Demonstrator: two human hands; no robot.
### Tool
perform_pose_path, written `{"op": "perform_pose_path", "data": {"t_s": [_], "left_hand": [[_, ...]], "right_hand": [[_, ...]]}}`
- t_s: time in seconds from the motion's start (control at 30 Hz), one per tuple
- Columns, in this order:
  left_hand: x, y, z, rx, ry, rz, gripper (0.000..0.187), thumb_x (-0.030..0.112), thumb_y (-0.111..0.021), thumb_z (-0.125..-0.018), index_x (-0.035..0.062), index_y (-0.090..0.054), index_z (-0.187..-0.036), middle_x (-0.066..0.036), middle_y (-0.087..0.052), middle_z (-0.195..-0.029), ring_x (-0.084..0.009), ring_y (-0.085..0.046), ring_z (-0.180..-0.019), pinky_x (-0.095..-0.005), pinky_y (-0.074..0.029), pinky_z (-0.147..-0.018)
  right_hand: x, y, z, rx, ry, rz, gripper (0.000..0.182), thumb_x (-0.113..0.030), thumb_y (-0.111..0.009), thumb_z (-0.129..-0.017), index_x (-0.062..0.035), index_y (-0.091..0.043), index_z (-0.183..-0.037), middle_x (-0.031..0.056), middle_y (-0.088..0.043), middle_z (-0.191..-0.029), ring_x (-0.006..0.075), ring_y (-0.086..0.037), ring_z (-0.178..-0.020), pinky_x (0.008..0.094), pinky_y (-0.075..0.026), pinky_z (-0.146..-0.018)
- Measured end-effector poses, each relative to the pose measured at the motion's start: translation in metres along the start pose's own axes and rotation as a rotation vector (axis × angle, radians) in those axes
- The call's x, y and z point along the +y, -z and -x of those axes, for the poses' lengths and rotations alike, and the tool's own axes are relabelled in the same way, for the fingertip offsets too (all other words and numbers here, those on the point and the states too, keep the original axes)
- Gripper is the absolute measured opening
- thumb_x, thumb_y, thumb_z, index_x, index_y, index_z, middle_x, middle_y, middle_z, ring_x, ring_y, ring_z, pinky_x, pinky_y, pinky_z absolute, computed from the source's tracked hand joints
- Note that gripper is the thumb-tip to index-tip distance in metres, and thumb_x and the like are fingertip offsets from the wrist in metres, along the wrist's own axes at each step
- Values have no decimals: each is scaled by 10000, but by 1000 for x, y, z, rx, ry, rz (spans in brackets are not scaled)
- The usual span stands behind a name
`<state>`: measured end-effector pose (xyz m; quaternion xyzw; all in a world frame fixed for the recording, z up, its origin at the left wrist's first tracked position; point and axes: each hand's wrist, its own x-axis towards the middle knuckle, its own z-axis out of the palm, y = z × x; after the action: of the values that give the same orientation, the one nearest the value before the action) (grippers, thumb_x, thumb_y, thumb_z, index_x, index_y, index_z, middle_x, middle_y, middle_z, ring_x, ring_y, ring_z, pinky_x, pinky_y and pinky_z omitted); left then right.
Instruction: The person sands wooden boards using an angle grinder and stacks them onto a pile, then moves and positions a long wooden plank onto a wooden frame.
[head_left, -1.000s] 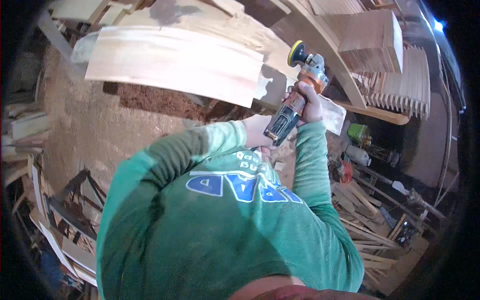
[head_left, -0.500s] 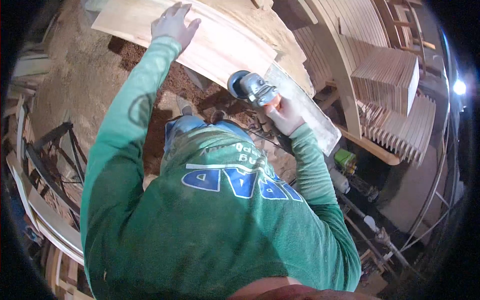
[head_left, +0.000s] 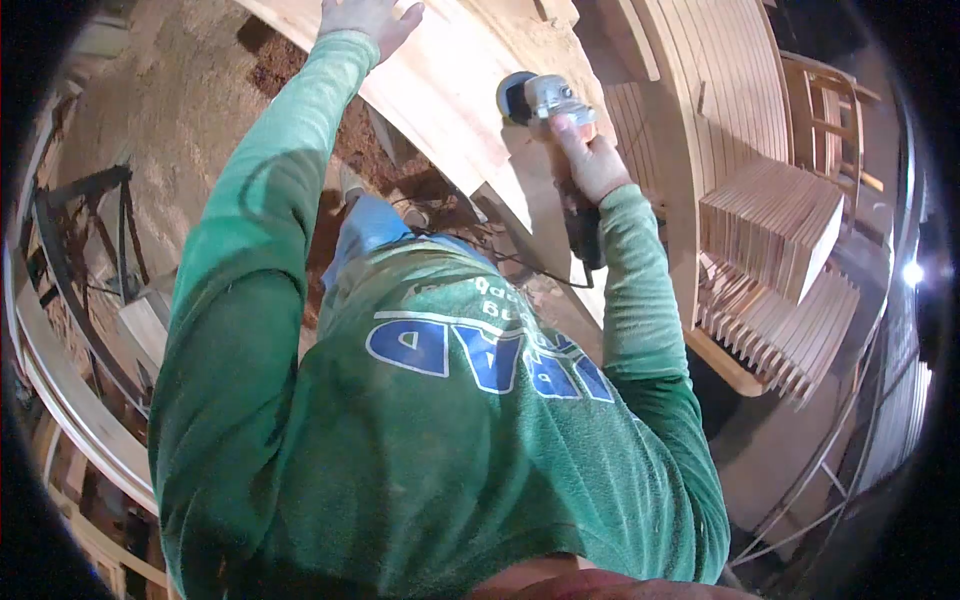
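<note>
My left hand lies flat on a pale wooden board, its thumb spread; the top of the frame cuts off most of the fingers. At the right end of the same board, my right hand is wrapped round the body of an angle grinder. The grinder's round disc faces left and overlaps the board's right end in this view. Its dark rear part and a black cord extend back below my right wrist.
Stacked wooden slats stand on the right, beside a long timber beam. Sawdust covers the ground at left, and reddish shavings lie under the board. A dark metal frame stands at far left.
My right hand has carried the grinder away from my body, from the board's near corner to farther across its right end. My left hand stays on the board while the view has shifted.
</note>
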<state>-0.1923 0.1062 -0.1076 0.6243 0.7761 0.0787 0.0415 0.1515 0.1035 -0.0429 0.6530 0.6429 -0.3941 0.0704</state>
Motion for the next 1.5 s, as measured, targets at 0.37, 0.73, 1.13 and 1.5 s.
{"op": "perform_pose_path", "data": {"t_s": [0.37,0.73,1.13,1.5], "left_hand": [[2,2,2,-3,23,-20,602,491,-461,-962,197,-436,-1487,-99,-334,-1602,-297,-311,-1470,-561,-251,-1147],[-6,-2,2,33,27,4,586,503,-478,-954,218,-464,-1466,-86,-356,-1592,-280,-329,-1462,-556,-248,-1156],[6,16,-2,-38,52,-4,612,490,-516,-942,214,-443,-1483,-75,-344,-1600,-287,-306,-1473,-562,-232,-1170],[-13,-29,-15,1,19,-201,613,558,-357,-994,350,-283,-1566,22,-209,-1660,-217,-209,-1517,-561,-173,-1195]], "right_hand": [[27,4,-6,-58,-24,-147,682,-593,-666,-868,72,-716,-1016,170,-726,-818,245,-715,-827,378,-556,-748],[-10,-13,39,-173,155,-32,678,-564,-699,-840,41,-674,-1143,164,-726,-1009,276,-689,-982,354,-529,-869],[-38,-19,40,-43,387,165,692,-571,-718,-824,11,-652,-1193,192,-712,-1041,312,-687,-1001,394,-531,-894],[12,-30,45,151,643,-88,700,-580,-723,-831,-12,-653,-1235,194,-722,-1068,321,-688,-1038,414,-520,-927]]}}
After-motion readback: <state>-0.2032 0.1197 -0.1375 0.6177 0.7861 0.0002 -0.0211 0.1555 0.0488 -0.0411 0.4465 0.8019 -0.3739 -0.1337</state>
